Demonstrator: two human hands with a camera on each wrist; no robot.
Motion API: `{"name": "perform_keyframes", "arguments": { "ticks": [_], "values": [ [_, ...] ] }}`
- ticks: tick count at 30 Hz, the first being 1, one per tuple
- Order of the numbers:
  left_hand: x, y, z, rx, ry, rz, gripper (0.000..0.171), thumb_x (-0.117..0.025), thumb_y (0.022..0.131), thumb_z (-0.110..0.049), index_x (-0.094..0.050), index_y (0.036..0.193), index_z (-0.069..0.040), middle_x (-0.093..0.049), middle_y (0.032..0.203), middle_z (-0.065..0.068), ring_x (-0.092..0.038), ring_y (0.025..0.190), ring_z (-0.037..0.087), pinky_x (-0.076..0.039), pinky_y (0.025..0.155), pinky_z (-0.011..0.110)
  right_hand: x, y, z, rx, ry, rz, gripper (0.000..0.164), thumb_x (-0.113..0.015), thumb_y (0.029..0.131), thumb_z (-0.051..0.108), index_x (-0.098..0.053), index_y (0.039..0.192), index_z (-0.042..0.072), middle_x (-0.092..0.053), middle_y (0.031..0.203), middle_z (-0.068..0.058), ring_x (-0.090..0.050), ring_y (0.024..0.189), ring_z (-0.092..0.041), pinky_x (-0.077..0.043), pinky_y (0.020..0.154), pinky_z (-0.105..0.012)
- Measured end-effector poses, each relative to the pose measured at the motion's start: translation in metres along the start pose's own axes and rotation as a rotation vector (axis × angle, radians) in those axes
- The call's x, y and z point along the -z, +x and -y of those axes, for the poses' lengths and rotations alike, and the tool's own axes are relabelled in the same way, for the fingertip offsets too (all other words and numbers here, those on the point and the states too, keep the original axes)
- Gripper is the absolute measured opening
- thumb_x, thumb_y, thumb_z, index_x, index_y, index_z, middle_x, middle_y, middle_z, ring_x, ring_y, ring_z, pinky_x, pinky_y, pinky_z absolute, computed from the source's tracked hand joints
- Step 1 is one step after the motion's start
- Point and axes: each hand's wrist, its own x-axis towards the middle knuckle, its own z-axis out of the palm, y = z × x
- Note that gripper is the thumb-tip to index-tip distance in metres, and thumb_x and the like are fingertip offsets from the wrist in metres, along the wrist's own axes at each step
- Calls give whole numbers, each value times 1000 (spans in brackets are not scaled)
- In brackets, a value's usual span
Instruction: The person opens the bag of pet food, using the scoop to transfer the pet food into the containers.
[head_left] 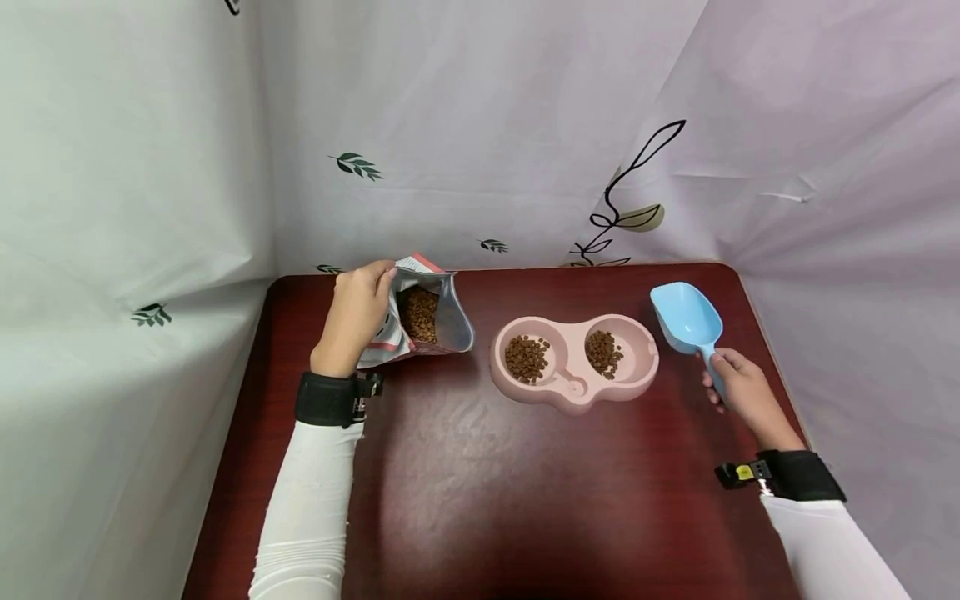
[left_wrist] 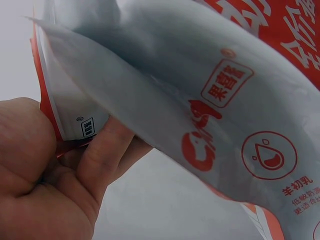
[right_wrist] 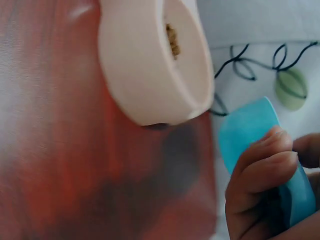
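My left hand (head_left: 358, 312) pinches the top edge of a pet food bag (head_left: 457, 321), whose mouth gapes toward me and shows brown kibble (head_left: 420, 314) inside. In the left wrist view, thumb and fingers (left_wrist: 102, 152) curl round the bag's silver and red edge (left_wrist: 45, 90). At the right, my right hand (head_left: 744, 387) grips the handle of a light blue scoop (head_left: 686, 317); its bowl shows no kibble. Between the hands sits a pink double pet bowl (head_left: 573, 387), with small heaps of kibble in both hollows. The right wrist view shows the scoop (right_wrist: 247, 130) beside the bowl (right_wrist: 145, 65).
The dark red table (head_left: 465, 483) reaches back to a pale patterned curtain (head_left: 480, 133), which also hangs along both sides. Black camera straps (head_left: 326, 400) circle my wrists.
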Motion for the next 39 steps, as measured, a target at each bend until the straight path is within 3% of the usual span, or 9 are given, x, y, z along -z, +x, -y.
{"name": "perform_keyframes", "arguments": {
  "ticks": [4, 8, 12, 19, 23, 26, 28, 33, 39],
  "values": [
    [-1, 0, 0, 2, 2, -4, 34, -52, 110, -19, -68, 130, 2, -71, 125, 24, -72, 103, 36, -56, 82, 50, -15, 5, -18, -33, 112, -50, 41, -25, 115, 30, -41, 128, -5, -53, 81, 4, -52, 61, -11, -48, 53, -33],
    [-1, 0, 1, 1, 5, -12, 33, -52, 110, -18, -69, 130, 3, -72, 124, 24, -72, 101, 36, -55, 80, 49, -29, 10, -32, -76, 229, -95, 29, -28, 114, 28, -40, 121, 3, -55, 78, 7, -52, 59, -8, -47, 52, -29],
    [-1, 0, 0, -2, 6, -9, 34, -52, 110, -19, -69, 130, 2, -72, 124, 24, -72, 98, 35, -55, 78, 47, -40, 14, -42, -104, 285, -115, 26, -30, 114, 28, -38, 124, 5, -56, 78, 9, -52, 60, -7, -48, 52, -28],
    [-2, -1, 1, 1, -4, 4, 35, -51, 110, -20, -68, 131, 2, -71, 124, 24, -71, 96, 35, -54, 78, 47, -48, 15, -49, -126, 227, -81, 42, -29, 114, 28, -33, 134, -8, -63, 84, 9, -62, 67, -6, -55, 60, -28],
    [-1, 0, 0, 2, -7, -3, 34, -52, 110, -20, -69, 129, 2, -72, 123, 23, -71, 97, 34, -54, 79, 47, -50, 14, -48, -148, 146, -49, 50, -26, 114, 31, -33, 138, -12, -68, 102, -12, -64, 77, -1, -56, 70, -25],
    [-2, 0, 1, -2, -10, -5, 33, -52, 110, -19, -69, 129, 2, -72, 122, 23, -71, 94, 33, -54, 77, 46, -51, 12, -48, -174, 92, -35, 56, -25, 114, 32, -32, 142, -15, -58, 121, -27, -59, 82, 3, -55, 72, -23],
    [-3, -1, 1, -4, -11, -6, 34, -51, 110, -19, -69, 129, 3, -72, 122, 24, -71, 93, 34, -53, 76, 45, -51, 11, -47, -187, 93, -33, 56, -25, 113, 32, -31, 143, -16, -51, 128, -31, -57, 83, 3, -56, 73, -23],
    [-1, 0, 0, 0, -4, -7, 34, -52, 110, -19, -69, 129, 3, -72, 123, 24, -71, 98, 35, -55, 80, 48, -50, 7, -45, -170, 131, -30, 53, -25, 113, 28, -29, 143, -16, -55, 120, -26, -63, 82, -1, -59, 75, -24],
    [0, 1, 1, 5, -1, -7, 33, -52, 110, -19, -70, 128, 2, -72, 122, 22, -71, 102, 34, -55, 85, 50, -43, 2, -42, -151, 73, -51, 54, -24, 114, 29, -29, 144, -16, -58, 121, -31, -65, 84, -1, -57, 75, -21]
  ]
}}
